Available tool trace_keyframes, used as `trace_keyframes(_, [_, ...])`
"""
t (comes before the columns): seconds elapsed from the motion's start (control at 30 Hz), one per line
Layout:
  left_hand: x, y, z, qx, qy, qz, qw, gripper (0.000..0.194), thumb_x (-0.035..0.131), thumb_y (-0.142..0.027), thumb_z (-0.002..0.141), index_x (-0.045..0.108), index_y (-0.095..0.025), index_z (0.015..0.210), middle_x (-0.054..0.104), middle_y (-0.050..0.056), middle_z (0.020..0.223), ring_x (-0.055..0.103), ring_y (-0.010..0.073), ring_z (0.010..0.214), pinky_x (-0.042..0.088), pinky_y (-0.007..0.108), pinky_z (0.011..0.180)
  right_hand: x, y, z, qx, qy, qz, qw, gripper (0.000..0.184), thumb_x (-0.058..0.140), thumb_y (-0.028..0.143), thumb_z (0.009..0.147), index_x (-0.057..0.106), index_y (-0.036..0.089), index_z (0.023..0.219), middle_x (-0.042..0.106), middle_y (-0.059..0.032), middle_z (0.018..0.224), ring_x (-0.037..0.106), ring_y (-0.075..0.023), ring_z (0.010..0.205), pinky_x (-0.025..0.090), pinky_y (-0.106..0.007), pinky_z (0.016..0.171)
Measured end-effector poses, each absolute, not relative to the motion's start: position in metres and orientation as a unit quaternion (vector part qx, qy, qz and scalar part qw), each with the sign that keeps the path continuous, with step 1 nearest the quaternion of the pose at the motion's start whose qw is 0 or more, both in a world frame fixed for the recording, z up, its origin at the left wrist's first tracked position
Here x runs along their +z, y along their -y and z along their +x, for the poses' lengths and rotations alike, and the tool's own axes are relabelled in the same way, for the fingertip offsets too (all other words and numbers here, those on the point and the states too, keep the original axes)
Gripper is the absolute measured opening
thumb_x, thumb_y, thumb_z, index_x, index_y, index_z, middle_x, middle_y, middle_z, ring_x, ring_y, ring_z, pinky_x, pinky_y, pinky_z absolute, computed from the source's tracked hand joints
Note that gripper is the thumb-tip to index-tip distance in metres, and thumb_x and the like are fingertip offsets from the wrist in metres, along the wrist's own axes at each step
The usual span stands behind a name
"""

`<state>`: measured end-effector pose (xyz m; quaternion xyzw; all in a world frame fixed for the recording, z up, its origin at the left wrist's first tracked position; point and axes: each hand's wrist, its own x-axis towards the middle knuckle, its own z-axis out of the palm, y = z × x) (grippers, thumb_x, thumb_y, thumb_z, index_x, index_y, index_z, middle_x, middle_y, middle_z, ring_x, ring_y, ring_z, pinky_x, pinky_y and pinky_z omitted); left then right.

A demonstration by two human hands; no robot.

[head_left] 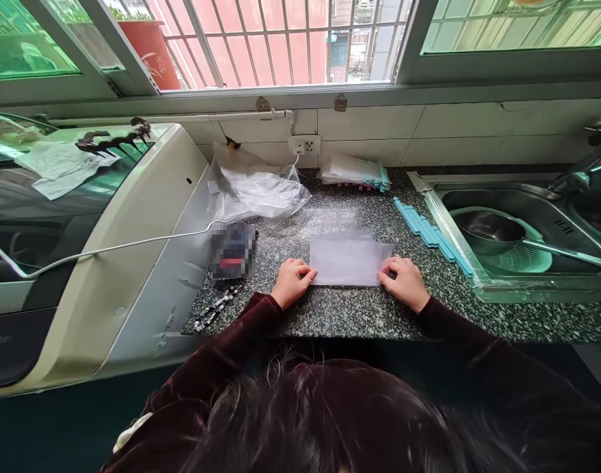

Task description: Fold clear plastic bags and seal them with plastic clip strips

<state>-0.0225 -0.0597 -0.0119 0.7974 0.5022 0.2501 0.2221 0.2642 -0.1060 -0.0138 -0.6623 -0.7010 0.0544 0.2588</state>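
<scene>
Translucent film [344, 263] is laid on the counter [349, 312], its left edge pinched by the curled left hand [293, 282], its right edge by the curled right hand [404, 281]; in the sink [541, 287], a pan [492, 226] is set in a strainer [527, 260]

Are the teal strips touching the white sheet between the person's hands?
Apart: the head view plainly shows speckled countertop between the teal strips and the white sheet.
</scene>
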Motion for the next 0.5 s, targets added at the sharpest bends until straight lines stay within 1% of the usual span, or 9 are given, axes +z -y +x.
trace_keyframes(0.07, [-0.012, 0.060, -0.021, 0.254, -0.509, 0.794, 0.213, 0.022, 0.058, -0.028, 0.077, 0.059, -0.018, 0.058, 0.061, 0.003, 0.071, 0.049, 0.0181, 0.077, 0.037, 0.035, 0.079, -0.012, 0.108, 0.264, 0.005, 0.692, -0.671, 0.267, 0.015, 0.054, 0.035, 0.076, 0.058, 0.021, 0.074, 0.064, -0.0061, 0.087, 0.052, -0.0227, 0.081, 0.035, -0.034, 0.068])
trace_keyframes(0.13, [-0.012, 0.061, -0.020, 0.251, -0.515, 0.794, 0.205, 0.020, 0.061, -0.028, 0.075, 0.058, -0.018, 0.058, 0.061, 0.003, 0.071, 0.049, 0.0187, 0.079, 0.037, 0.035, 0.080, -0.006, 0.111, 0.261, -0.067, 0.697, -0.651, 0.294, 0.022, 0.054, 0.034, 0.078, 0.059, 0.018, 0.092, 0.063, -0.0089, 0.093, 0.052, -0.0233, 0.085, 0.035, -0.034, 0.071])
trace_keyframes(0.2, [-0.011, 0.062, -0.019, 0.242, -0.519, 0.795, 0.199, 0.020, 0.062, -0.028, 0.074, 0.057, -0.018, 0.058, 0.061, 0.003, 0.072, 0.049, 0.0196, 0.080, 0.037, 0.036, 0.081, 0.000, 0.114, 0.254, -0.125, 0.744, -0.586, 0.295, 0.026, 0.053, 0.033, 0.081, 0.059, 0.016, 0.100, 0.063, -0.0099, 0.096, 0.051, -0.0228, 0.090, 0.033, -0.035, 0.077])
trace_keyframes(0.27, [-0.011, 0.062, -0.019, 0.231, -0.522, 0.798, 0.193, 0.020, 0.062, -0.029, 0.074, 0.057, -0.018, 0.058, 0.060, 0.003, 0.072, 0.049, 0.0205, 0.082, 0.038, 0.037, 0.081, 0.004, 0.115, 0.246, -0.146, 0.809, -0.509, 0.255, 0.020, 0.052, 0.031, 0.083, 0.062, 0.018, 0.094, 0.064, -0.0075, 0.091, 0.050, -0.0209, 0.088, 0.031, -0.034, 0.080])
trace_keyframes(0.33, [-0.011, 0.063, -0.019, 0.222, -0.524, 0.801, 0.184, 0.019, 0.062, -0.030, 0.074, 0.058, -0.017, 0.061, 0.060, 0.004, 0.073, 0.050, 0.0211, 0.082, 0.040, 0.038, 0.081, 0.004, 0.116, 0.238, -0.150, 0.848, -0.465, 0.208, 0.016, 0.053, 0.029, 0.084, 0.064, 0.019, 0.084, 0.064, -0.0051, 0.082, 0.048, -0.0188, 0.081, 0.029, -0.033, 0.077])
trace_keyframes(0.37, [-0.012, 0.064, -0.019, 0.227, -0.527, 0.801, 0.173, 0.016, 0.063, -0.030, 0.073, 0.059, -0.017, 0.065, 0.061, 0.005, 0.077, 0.051, 0.0219, 0.085, 0.041, 0.039, 0.082, 0.003, 0.116, 0.236, -0.152, 0.855, -0.457, 0.193, 0.016, 0.052, 0.028, 0.084, 0.065, 0.019, 0.081, 0.064, -0.0045, 0.079, 0.046, -0.0181, 0.078, 0.028, -0.033, 0.076])
trace_keyframes(0.4, [-0.012, 0.065, -0.020, 0.238, -0.528, 0.801, 0.154, 0.014, 0.065, -0.030, 0.072, 0.061, -0.016, 0.074, 0.062, 0.008, 0.086, 0.052, 0.0232, 0.089, 0.041, 0.040, 0.084, 0.001, 0.116, 0.235, -0.154, 0.859, -0.452, 0.183, 0.016, 0.052, 0.028, 0.084, 0.065, 0.019, 0.080, 0.063, -0.0042, 0.077, 0.045, -0.0176, 0.076, 0.028, -0.032, 0.074])
trace_keyframes(0.43, [-0.013, 0.066, -0.021, 0.252, -0.525, 0.803, 0.130, 0.020, 0.066, -0.029, 0.071, 0.062, -0.015, 0.085, 0.062, 0.010, 0.097, 0.051, 0.0249, 0.095, 0.041, 0.041, 0.087, 0.000, 0.116, 0.235, -0.156, 0.862, -0.449, 0.178, 0.017, 0.051, 0.027, 0.085, 0.065, 0.018, 0.080, 0.064, -0.0042, 0.077, 0.045, -0.0174, 0.076, 0.027, -0.032, 0.074])
trace_keyframes(0.5, [-0.015, 0.067, -0.022, 0.275, -0.486, 0.825, 0.085, 0.035, 0.065, -0.029, 0.071, 0.059, -0.015, 0.103, 0.056, 0.014, 0.118, 0.048, 0.0276, 0.109, 0.038, 0.044, 0.093, -0.001, 0.116, 0.237, -0.159, 0.866, -0.441, 0.173, 0.017, 0.051, 0.028, 0.085, 0.065, 0.018, 0.084, 0.064, -0.0047, 0.079, 0.045, -0.0174, 0.076, 0.027, -0.032, 0.074])
